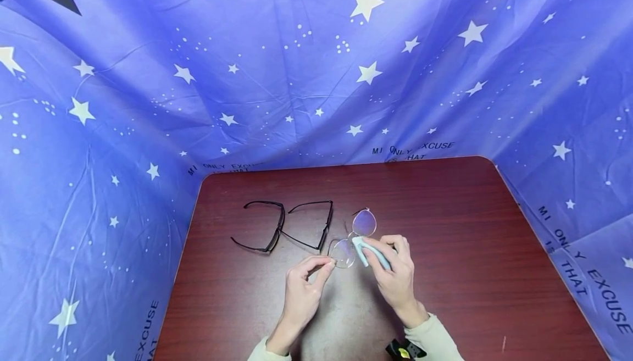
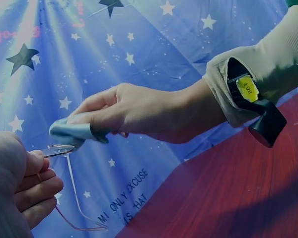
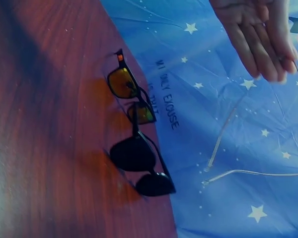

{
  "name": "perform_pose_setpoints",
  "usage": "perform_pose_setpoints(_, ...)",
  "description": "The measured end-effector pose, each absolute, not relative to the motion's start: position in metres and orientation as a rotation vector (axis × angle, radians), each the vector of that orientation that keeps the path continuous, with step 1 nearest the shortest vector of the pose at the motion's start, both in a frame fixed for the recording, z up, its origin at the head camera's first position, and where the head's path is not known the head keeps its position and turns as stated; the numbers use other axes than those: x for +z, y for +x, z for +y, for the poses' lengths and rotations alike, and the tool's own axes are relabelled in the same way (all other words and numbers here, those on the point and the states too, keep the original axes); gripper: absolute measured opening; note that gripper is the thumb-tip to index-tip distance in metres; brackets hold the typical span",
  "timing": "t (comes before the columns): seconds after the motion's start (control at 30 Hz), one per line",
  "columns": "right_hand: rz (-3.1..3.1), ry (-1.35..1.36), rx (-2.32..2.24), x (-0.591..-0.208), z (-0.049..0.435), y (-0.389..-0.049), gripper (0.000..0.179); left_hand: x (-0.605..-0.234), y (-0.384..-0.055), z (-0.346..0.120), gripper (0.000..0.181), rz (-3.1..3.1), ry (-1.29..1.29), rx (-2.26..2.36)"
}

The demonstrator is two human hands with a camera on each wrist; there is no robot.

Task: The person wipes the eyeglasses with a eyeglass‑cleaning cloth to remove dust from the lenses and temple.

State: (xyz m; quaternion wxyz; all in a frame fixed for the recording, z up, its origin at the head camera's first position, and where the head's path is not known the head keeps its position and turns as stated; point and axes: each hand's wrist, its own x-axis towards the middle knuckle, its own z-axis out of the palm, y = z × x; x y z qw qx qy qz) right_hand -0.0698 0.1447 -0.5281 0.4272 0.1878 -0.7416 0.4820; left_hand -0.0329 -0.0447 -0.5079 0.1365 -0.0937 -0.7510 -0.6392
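My left hand [image 1: 304, 289] pinches a pair of thin-rimmed eyeglasses [image 1: 365, 222] between thumb and fingers, at the outer edge of the nearer lens. Clear round lenses with a bluish sheen show in the head view, and the glasses are raised over the table. In my right hand [image 1: 398, 273] is a folded light blue cloth [image 1: 381, 258], gripped by thumb and fingers against the glasses near the bridge. From the left wrist, the cloth [image 2: 74, 130] overlaps the far end of the lens [image 2: 59, 150]. The thin temples [image 3: 258, 172] hang unfolded in the right wrist view.
Two black-framed pairs lie with temples unfolded on the dark red table [image 1: 445, 201], left of the hands. One has yellow-orange lenses [image 3: 123, 83], the other dark lenses [image 3: 132, 154]. A blue star-printed curtain [image 1: 296, 75] surrounds the table. A black device [image 2: 268, 124] sits at the right cuff.
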Motion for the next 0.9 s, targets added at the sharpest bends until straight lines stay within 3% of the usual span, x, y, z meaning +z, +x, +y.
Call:
perform_pose_setpoints(0.33, -1.813, 0.369, 1.238, -0.492, 0.149, -0.075, 0.033, -0.512, -0.029, -0.047, 0.019, -2.158, -0.337, -1.849)
perform_pose_setpoints(0.5, -1.883, 0.396, 1.234, -0.507, 0.154, -0.083, 0.025, -0.514, -0.028, -0.050, 0.013, -2.146, -0.404, -1.814)
perform_pose_setpoints(0.8, -1.987, 0.512, 1.150, -0.524, 0.146, -0.079, 0.030, -0.515, -0.029, -0.052, 0.012, -2.171, -0.375, -1.795)
perform_pose_setpoints(0.9, -1.997, 0.466, 1.167, -0.521, 0.150, -0.083, 0.021, -0.515, -0.028, -0.053, 0.012, -2.172, -0.386, -1.788)
